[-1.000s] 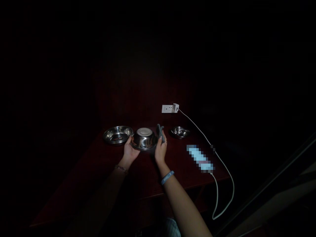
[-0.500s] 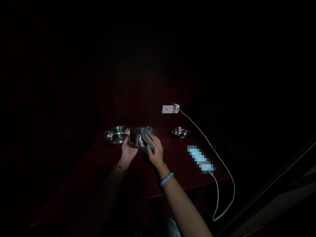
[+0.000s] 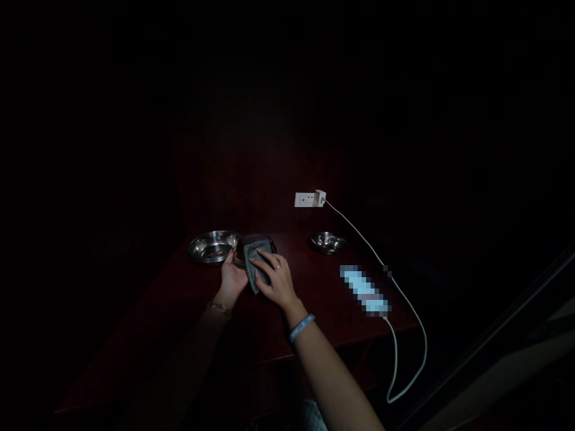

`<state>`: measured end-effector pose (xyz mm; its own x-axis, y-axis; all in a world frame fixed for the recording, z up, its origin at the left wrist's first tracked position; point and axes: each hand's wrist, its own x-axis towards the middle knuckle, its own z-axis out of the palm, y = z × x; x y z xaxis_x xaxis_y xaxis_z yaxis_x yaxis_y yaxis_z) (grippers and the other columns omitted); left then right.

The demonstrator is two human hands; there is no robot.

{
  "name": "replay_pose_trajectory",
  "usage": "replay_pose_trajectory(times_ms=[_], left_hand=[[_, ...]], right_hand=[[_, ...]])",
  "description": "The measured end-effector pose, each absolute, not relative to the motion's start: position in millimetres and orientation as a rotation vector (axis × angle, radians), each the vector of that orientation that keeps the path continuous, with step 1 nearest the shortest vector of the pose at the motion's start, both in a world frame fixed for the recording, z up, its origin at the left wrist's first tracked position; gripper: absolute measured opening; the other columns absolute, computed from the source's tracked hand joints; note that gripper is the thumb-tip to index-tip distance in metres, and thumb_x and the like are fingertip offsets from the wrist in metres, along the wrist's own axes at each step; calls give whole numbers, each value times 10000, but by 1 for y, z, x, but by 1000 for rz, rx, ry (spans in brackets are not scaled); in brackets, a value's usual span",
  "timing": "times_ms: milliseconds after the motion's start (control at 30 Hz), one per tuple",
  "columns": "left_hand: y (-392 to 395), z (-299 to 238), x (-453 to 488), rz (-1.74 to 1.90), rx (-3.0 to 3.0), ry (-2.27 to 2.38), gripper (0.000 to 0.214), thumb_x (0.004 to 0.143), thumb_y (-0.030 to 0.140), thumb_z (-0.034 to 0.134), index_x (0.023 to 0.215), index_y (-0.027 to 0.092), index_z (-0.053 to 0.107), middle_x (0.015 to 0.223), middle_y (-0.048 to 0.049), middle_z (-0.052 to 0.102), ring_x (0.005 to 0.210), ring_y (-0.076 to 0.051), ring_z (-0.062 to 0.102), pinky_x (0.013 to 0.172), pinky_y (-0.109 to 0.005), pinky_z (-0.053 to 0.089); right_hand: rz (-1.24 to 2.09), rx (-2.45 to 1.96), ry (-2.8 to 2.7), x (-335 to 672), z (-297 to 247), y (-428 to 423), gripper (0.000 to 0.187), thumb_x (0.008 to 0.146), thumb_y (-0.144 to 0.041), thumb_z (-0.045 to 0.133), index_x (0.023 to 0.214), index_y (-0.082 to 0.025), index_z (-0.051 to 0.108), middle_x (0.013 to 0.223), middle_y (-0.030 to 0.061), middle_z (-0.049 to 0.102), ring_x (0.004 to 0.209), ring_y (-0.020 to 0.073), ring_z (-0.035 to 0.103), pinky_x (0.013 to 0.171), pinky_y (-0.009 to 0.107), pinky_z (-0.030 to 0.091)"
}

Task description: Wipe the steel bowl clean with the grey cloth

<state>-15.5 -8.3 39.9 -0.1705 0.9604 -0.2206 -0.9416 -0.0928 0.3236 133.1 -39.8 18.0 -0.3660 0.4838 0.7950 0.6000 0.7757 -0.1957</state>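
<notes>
Cloth (image 3: pixel 252 256), grey-green and matte, pressed by the spread fingers of the right hand (image 3: pixel 281 284) against the near side of a steel bowl (image 3: pixel 257 237); left hand (image 3: pixel 232 280) gripping the bowl's left edge, thumb uppermost. Wiping apparently unfinished, near wall under the fabric — how much already covered or left, cannot tell. Bowl rounded, seemingly base-up, over the dark red table (image 3: pixel 314 281), contact with it unclear. Just beside it on the left, a wide, shallow steel dish (image 3: pixel 196 250); well apart on the right, a smaller metal bowl (image 3: pixel 327 242), glossy with bright reflections.
</notes>
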Motion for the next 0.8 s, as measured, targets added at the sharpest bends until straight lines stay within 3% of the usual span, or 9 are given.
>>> replay_pose_trajectory(times_ms=[200,300,467,633,800], left_hand=[[-10,41,-15,1655,83,482,242,998,227,485,1061,163,709,732,-22,747,628,-169,713,809,-330,597],[-10,43,-14,1631,105,493,232,998,216,486,1069,163,701,724,-14,744,611,-155,707,759,-291,591],[-14,48,-9,1591,131,471,270,1026,205,437,1088,169,698,731,-6,738,611,-138,702,734,-255,579],[-20,54,-3,1558,199,444,320,1054,223,392,1111,160,700,809,-36,765,695,-147,728,810,-267,582],[-21,54,4,1481,271,450,343,1052,199,375,1187,139,685,887,-60,784,773,-148,740,900,-269,570]], right_hand=[[-194,-917,-2104,131,20,-39,653,946,-438,631,1556,-260,482,1587,91,509,1329,299,512,1148,451,397],[-218,-914,-2133,132,21,-39,687,938,-412,615,1585,-269,435,1640,78,446,1449,315,422,1192,473,354],[-224,-841,-2190,135,22,-37,818,875,-343,594,1632,-181,332,1693,112,344,1547,335,321,1249,502,297],[-209,-865,-2182,138,20,-33,762,906,-257,539,1635,-201,326,1699,88,336,1562,296,315,1267,482,297],[-195,-908,-2122,143,19,-27,712,921,-150,475,1621,-230,366,1680,56,383,1532,275,367,1232,488,376]])
